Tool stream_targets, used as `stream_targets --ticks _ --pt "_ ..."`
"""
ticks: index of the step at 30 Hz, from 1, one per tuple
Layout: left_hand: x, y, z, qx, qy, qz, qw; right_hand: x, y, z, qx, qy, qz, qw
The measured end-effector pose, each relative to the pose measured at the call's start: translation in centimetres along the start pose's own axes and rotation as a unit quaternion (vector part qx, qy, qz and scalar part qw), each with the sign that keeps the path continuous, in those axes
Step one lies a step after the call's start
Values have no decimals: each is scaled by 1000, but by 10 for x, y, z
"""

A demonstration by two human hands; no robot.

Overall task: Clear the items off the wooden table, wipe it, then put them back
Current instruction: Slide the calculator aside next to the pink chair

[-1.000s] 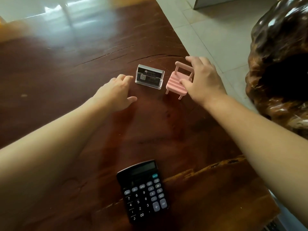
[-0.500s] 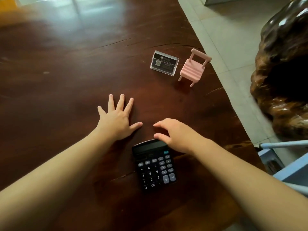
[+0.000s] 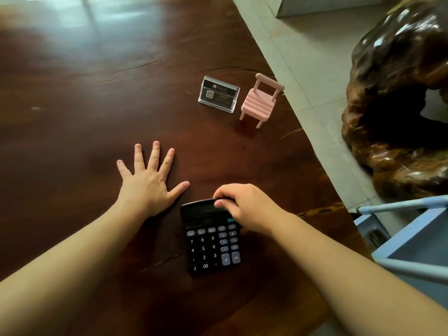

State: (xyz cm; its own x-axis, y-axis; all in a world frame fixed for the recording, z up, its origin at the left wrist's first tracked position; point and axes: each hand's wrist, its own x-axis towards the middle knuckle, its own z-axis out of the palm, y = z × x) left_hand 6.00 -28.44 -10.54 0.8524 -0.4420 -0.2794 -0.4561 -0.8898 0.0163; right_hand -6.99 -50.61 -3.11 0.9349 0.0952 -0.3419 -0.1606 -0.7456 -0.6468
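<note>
Black plastic calculator (image 3: 212, 238) pinched at its top edge on a dark polished wooden worktop (image 3: 84, 98).

The right hand (image 3: 247, 207) curls its grip over the calculator's display end, thumb and fingertips closed on the edge; the flat keypad lies on the wood. Just beside it the left hand (image 3: 148, 183) rests palm-down, fingers spread wide. Farther out, near the worktop's right edge, a clear acrylic card holder (image 3: 219, 94) stands beside a slatted pink miniature chair (image 3: 260, 101), both upright. A glossy gnarled root stool (image 3: 397, 105) sits on the pale tiled floor.

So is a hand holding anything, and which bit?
The right hand pinches the calculator at its top edge by the display. The left hand lies flat, holding nothing.
</note>
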Motion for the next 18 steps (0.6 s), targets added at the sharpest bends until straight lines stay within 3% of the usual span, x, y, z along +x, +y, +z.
stream_targets --ticks 7,18 --pt "-2 0 -10 17 -48 -3 999 -11 43 -55 36 96 72 992" --pt "3 -1 -6 15 -42 -7 999 1 132 -145 17 239 176 955"
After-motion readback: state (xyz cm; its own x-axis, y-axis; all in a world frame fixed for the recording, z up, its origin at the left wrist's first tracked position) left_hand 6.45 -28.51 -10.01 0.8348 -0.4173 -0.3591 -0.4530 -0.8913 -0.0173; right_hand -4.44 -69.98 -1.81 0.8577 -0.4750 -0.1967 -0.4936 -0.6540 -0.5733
